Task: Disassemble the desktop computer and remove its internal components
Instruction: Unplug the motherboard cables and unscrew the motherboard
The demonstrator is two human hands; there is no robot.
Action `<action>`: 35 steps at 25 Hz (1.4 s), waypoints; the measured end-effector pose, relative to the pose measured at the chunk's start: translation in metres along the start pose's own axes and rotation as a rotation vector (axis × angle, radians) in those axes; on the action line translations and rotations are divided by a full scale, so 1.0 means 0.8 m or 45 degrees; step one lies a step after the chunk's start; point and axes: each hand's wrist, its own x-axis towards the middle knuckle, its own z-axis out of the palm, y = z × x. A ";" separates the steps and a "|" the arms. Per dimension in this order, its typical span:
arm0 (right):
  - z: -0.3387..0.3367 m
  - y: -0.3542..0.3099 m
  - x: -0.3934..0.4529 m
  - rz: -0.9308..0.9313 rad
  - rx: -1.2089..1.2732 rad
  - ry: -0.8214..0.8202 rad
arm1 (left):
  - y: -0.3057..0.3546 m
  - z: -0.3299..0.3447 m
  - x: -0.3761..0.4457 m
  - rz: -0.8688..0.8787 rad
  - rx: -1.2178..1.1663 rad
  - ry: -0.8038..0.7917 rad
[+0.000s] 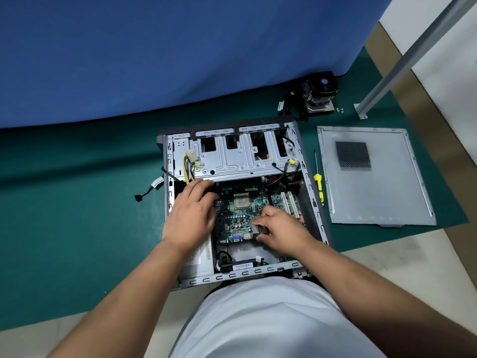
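We look down on a blue cloth (pixel 160 55) that fills the top of the view and hides whatever stands behind it; below it lies a green mat (pixel 64 228) on a pale floor, its left side cut off by the edge of the view; on the mat rests the open computer case (pixel 313 202), lying on its side, its near rim partly hidden by our white shirt (pixel 268 319); to the right of the case, apart from it, lies the grey side panel (pixel 387 192) with a dark mesh patch; a silver metal post (pixel 402 63) runs up and out of the top right corner.

Inside the case, the silver drive cage (pixel 232 158) spans the far half; the green motherboard (pixel 240 220) sits in the near half, its left edge covered by our left hand (pixel 192 215) and its right part by our right hand (pixel 281 231); the processor socket (pixel 242 200) shows between the two hands; our left hand lies over the board's left side with fingers bent loosely, the tips lost in shadow under the cage, so we cannot tell whether they grip anything; our right hand pinches a metal port block (pixel 259 229) at the board's near edge.

Beyond the case, near the cloth, stands a cooler with fan (pixel 320 94) and black cables; a yellow-handled screwdriver (pixel 318 177) lies between case and panel; a barcode label (pixel 242 266) on the near wall is too small to read.
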 end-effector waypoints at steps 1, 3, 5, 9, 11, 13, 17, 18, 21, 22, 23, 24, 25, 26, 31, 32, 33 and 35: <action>-0.004 -0.003 -0.002 -0.001 0.023 0.027 | 0.000 -0.001 0.001 0.004 -0.011 0.006; -0.017 -0.008 -0.006 -0.015 0.045 0.043 | 0.001 -0.002 0.003 0.006 -0.029 0.021; -0.032 -0.014 -0.010 -0.024 0.073 0.037 | 0.002 -0.005 0.003 0.001 -0.053 0.029; -0.065 -0.019 -0.016 -0.066 0.078 -0.030 | 0.005 -0.015 0.006 -0.180 -0.405 0.089; -0.080 -0.022 -0.019 -0.092 0.086 -0.036 | 0.006 -0.027 0.012 -0.390 -0.728 0.084; -0.094 -0.025 -0.021 -0.096 0.177 -0.017 | 0.008 -0.047 0.019 -0.667 -1.115 0.043; -0.115 -0.039 -0.022 -0.112 0.344 0.032 | 0.009 -0.074 0.022 -0.968 -1.333 0.089; -0.118 -0.043 -0.024 -0.119 0.359 0.037 | 0.011 -0.076 0.020 -1.009 -1.346 0.064; -0.131 -0.048 -0.033 -0.107 0.445 0.040 | 0.024 -0.082 0.015 -1.240 -1.535 -0.124; -0.136 -0.047 -0.037 -0.100 0.476 0.032 | 0.029 -0.085 0.014 -1.331 -1.717 -0.214; -0.141 -0.047 -0.040 -0.095 0.502 0.020 | 0.034 -0.090 0.013 -1.389 -1.891 -0.321; -0.146 -0.048 -0.044 -0.094 0.522 0.006 | 0.038 -0.095 0.012 -1.411 -2.030 -0.435; -0.151 -0.050 -0.047 -0.100 0.537 -0.012 | 0.042 -0.099 0.010 -1.402 -2.144 -0.541; -0.155 -0.052 -0.050 -0.108 0.551 -0.032 | 0.046 -0.103 0.009 -1.380 -2.239 -0.619; -0.177 -0.067 -0.068 -0.182 0.670 -0.089 | 0.059 -0.124 0.006 -1.305 -2.475 -0.696; -0.182 -0.070 -0.072 -0.198 0.731 -0.113 | 0.061 -0.130 0.006 -1.288 -2.495 -0.708; -0.187 -0.072 -0.076 -0.212 0.793 -0.138 | 0.062 -0.136 0.005 -1.263 -2.511 -0.729; -0.200 -0.076 -0.084 -0.221 0.875 -0.152 | 0.067 -0.150 0.004 -1.203 -2.531 -0.771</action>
